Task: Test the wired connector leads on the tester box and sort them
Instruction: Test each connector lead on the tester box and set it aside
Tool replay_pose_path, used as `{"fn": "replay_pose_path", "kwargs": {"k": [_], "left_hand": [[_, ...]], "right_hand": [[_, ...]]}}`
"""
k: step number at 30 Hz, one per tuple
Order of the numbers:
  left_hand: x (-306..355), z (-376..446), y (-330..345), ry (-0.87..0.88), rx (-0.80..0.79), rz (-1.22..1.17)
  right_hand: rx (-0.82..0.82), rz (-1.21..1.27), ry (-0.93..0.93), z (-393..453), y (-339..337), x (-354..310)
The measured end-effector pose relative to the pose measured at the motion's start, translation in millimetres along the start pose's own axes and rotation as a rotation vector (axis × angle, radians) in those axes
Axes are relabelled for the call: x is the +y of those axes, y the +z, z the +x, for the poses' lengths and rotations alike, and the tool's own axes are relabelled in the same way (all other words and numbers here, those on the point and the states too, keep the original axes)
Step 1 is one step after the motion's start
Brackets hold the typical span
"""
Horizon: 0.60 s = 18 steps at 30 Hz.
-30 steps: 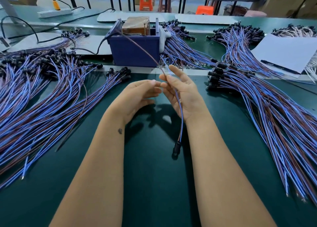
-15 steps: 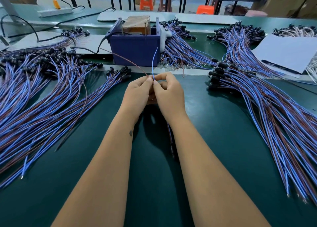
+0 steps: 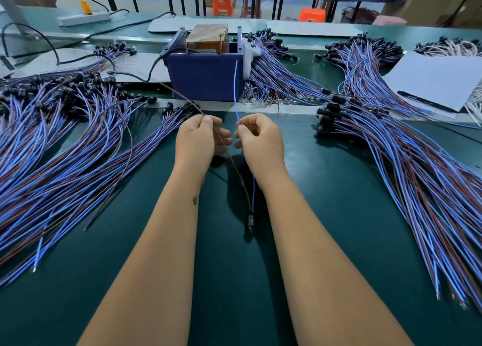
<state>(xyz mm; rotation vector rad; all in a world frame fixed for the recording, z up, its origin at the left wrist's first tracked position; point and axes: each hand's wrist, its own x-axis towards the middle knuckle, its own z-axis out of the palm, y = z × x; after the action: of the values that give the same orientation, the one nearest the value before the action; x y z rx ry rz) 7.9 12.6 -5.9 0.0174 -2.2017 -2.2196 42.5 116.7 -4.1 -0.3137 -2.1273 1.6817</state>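
One connector lead hangs between my hands, its black plug (image 3: 251, 221) low over the green mat between my forearms. My left hand (image 3: 196, 139) pinches the lead's brown wire (image 3: 229, 157), whose free end arcs up to the left. My right hand (image 3: 259, 140) pinches the blue wire (image 3: 235, 89), which rises straight up in front of the blue tester box (image 3: 206, 78). The box stands just beyond my hands, with a brown taped block and metal pins on top.
A large pile of blue-and-brown leads (image 3: 60, 147) fans over the mat (image 3: 227, 280) on the left, another pile (image 3: 407, 163) on the right, more behind the box. White paper (image 3: 438, 79) lies at far right. A black cable (image 3: 146, 76) runs to the box's left side.
My hands, pressed together half a second ago, have drawn apart, splitting the lead's brown and blue wires. The blue wire now stands taller toward the tester box.
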Motion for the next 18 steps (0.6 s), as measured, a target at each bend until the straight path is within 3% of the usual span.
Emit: {"fn": "replay_pose_path", "kwargs": {"k": [18], "left_hand": [[-0.5,0.3,-4.0,0.077,0.071,0.146]], "right_hand": [[0.152,0.142,-0.07,-7.4,-0.2,-9.1]]}}
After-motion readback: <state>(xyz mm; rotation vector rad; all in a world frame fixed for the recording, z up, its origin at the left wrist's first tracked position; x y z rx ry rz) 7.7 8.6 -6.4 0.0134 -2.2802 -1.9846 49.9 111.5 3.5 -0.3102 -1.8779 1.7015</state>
